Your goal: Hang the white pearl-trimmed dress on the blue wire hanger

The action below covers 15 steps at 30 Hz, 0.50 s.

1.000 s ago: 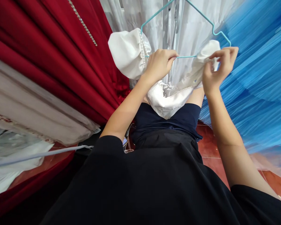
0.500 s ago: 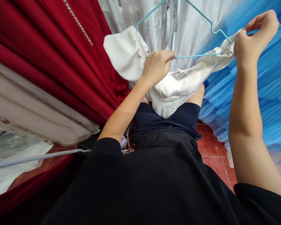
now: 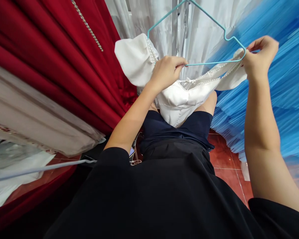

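A white dress point(image 3: 180, 96) with pearl-trimmed edges hangs in front of my lap. Its puffed sleeve point(image 3: 131, 58) on the left sits around one end of a thin turquoise hanger point(image 3: 214, 62). My left hand point(image 3: 167, 71) is closed round the hanger's lower bar, near that sleeve. At the other end, the fingers of my right hand point(image 3: 260, 58) pinch the gathered right sleeve point(image 3: 235, 74) of the dress, right beside the hanger's bent corner. That corner shows in front of the fabric. My fingers partly hide the cloth in them.
Red drapery point(image 3: 89, 76) and a beige sheer garment point(image 3: 40, 109) hang on the left. Blue tulle point(image 3: 289, 109) fills the right side. White fabric point(image 3: 159, 26) hangs behind the hanger. Red tiles point(image 3: 225, 159) cover the floor; a pale rod point(image 3: 45, 167) crosses the lower left.
My right hand has come down and inward with the right sleeve. The hanger's right corner, earlier covered by the sleeve, now shows. My left hand keeps its grip on the bar.
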{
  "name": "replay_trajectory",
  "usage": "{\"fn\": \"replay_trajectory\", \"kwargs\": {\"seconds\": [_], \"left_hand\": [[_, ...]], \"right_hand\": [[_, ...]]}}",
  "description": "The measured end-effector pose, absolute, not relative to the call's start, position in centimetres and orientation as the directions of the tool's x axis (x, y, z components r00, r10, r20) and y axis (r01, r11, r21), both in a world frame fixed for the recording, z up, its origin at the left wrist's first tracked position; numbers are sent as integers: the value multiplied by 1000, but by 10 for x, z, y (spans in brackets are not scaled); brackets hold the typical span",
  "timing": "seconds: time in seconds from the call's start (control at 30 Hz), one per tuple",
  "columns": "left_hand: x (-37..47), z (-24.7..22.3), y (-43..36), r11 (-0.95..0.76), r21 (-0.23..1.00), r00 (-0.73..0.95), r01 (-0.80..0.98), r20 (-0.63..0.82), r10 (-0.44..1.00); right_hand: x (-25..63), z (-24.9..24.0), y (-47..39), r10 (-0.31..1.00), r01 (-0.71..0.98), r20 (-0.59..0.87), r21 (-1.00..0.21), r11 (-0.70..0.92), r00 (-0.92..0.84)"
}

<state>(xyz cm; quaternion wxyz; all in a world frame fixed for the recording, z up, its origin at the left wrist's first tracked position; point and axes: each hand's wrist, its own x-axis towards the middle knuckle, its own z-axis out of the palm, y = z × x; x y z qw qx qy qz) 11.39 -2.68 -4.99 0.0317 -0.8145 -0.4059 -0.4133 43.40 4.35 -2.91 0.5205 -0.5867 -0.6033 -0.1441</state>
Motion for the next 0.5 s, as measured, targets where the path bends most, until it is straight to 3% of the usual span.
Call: {"fn": "replay_trajectory", "kwargs": {"seconds": [0.1, 0.17, 0.33, 0.5], "left_hand": [[113, -49, -27, -663, 273, 326, 697, 702, 633], [114, -50, -26, -649, 272, 316, 710, 701, 640], [119, -52, -26, -624, 308, 299, 718, 673, 676], [118, -55, -28, -615, 316, 299, 722, 660, 689]], "right_hand": [[438, -15, 44, 385, 844, 890, -391, 366, 245], [441, -11, 41, 360, 840, 906, -365, 401, 222], [431, -3, 34, 333, 859, 936, -260, 442, 112], [381, 17, 40, 395, 848, 916, -263, 459, 70]]}}
